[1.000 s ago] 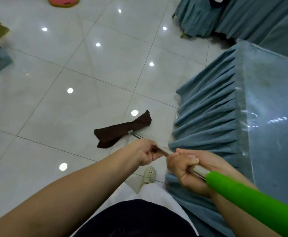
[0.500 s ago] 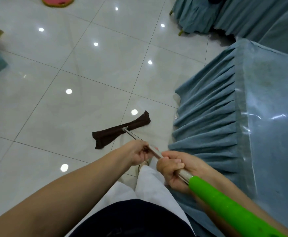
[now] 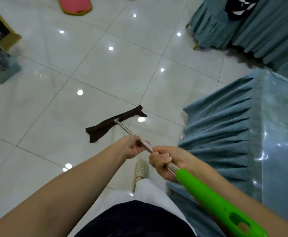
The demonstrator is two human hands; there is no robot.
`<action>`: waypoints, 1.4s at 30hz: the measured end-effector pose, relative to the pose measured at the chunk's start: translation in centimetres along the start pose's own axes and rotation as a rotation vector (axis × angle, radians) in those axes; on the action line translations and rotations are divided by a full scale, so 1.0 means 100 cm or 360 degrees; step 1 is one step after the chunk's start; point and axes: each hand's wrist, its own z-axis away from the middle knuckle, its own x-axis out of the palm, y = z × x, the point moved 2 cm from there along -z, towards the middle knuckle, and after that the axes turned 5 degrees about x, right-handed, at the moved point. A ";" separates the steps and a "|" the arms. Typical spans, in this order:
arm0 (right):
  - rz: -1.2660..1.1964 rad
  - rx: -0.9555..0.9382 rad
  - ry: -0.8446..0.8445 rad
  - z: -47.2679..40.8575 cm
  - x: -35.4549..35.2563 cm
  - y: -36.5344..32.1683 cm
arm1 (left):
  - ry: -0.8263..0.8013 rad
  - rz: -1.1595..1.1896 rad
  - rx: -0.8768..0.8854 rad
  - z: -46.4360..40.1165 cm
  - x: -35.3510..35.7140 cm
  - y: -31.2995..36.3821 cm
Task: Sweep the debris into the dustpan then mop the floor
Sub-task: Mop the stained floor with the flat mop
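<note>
The glossy white tiled floor fills most of the view, dotted with reflections of ceiling lights. At the right stands a bench draped in a pleated blue cloth with a shiny clear cover on top; more blue-draped furniture sits beyond it at the upper right. A pink mat lies at the top edge, and a cardboard box stands at the far left.

The mop reaches from the person's hands down to the floor: its dark brown cloth head lies flat on a tile ahead of the feet, near the bench skirt but apart from it. The green end of the handle points back toward the camera.

The right hand has its grip wrapped round the metal shaft just above the green part. The left hand curls its grip around the shaft a little farther down. A pale perforated shoe shows below the hands.
</note>
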 end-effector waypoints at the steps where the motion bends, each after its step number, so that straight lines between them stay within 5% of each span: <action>1: 0.0067 0.0010 0.0025 -0.002 0.006 -0.012 | 0.0012 0.0017 0.0018 -0.005 0.004 0.009; 14: 0.0661 0.0127 0.0330 -0.041 0.107 -0.119 | 0.0198 0.0417 0.0257 -0.043 0.001 0.120; 42: 0.1094 0.0291 0.0408 -0.215 0.511 -0.075 | 0.0212 0.1275 0.0424 0.005 -0.276 0.413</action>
